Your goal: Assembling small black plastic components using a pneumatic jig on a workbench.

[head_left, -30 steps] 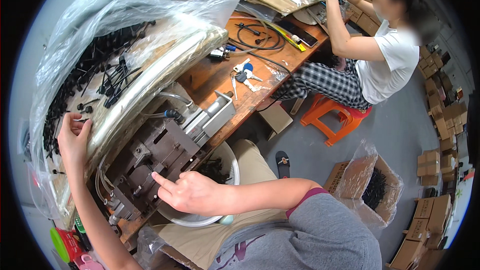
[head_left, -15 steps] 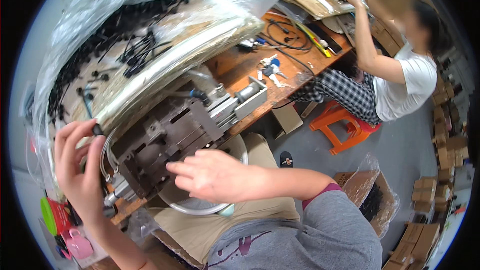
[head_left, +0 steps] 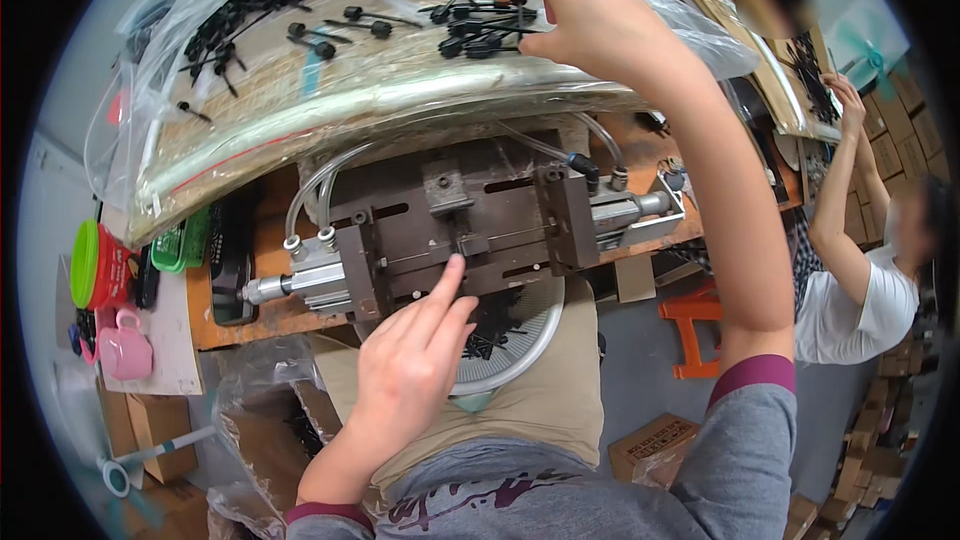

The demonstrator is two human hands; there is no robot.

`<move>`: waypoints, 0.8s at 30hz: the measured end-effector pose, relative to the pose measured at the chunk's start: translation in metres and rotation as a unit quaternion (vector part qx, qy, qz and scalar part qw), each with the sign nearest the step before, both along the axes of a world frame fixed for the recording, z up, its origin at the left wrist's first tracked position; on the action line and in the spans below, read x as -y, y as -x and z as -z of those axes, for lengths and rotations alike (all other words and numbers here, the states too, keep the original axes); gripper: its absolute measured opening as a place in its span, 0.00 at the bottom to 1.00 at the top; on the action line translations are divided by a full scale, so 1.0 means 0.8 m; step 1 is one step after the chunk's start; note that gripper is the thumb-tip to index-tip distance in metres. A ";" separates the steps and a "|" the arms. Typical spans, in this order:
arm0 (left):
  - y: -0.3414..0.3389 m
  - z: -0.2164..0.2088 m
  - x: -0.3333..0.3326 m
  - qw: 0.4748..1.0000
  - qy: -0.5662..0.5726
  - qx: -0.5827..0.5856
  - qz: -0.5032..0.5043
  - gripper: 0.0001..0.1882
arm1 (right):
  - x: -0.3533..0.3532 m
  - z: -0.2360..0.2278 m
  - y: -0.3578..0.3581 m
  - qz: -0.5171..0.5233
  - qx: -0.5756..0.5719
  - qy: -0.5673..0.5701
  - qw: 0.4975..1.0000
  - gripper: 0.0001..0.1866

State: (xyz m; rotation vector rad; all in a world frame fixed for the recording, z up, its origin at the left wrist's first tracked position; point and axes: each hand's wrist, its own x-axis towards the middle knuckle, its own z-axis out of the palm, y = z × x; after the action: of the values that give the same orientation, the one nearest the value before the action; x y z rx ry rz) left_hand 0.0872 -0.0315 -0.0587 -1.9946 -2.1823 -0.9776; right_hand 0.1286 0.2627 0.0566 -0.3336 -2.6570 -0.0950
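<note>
**One fingertip at the fixture, one hand spread over the black parts**

I have the right hand [head_left: 605, 25] at the heap of black stemmed parts [head_left: 480, 32], its thumb and forefinger well parted, with a clear gap between their tips. The heap lies just at those tips, some stems reaching into the gap; I can't tell whether any is touched, and I see none gripped.

My left hand [head_left: 412, 360] has its forefinger stretched out, the other fingers loosely bent, with nothing visibly held. That fingertip sits against or just over a small dark block in the middle of the metal fixture [head_left: 510, 205] on the table [head_left: 648, 152] — contact is hard to judge from above.

The heap rests on a plastic-wrapped board [head_left: 390, 95], well beyond the left fingers. My right hand covers part of it, the left hand's underside is hidden, and the fixture cuts off the white basket [head_left: 545, 335] below.
</note>
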 end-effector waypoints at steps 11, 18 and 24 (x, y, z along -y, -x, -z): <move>0.002 0.008 -0.013 0.999 0.001 -0.029 -0.016 0.13 | -0.023 -0.010 0.085 0.092 0.286 -0.004 0.954 0.16; 0.000 0.008 -0.015 0.999 0.015 -0.034 -0.020 0.12 | -0.025 0.006 0.074 -0.069 0.166 -0.067 0.981 0.15; 0.000 0.011 -0.014 0.999 0.006 -0.022 -0.027 0.12 | -0.007 -0.006 0.078 -0.076 0.167 0.011 0.983 0.12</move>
State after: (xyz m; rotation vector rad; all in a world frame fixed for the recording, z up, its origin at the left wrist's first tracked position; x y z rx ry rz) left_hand 0.0870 -0.0203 -0.0677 -1.9324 -2.2104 -0.9075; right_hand 0.0665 0.2683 0.0611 -0.1270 -3.0080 -0.0800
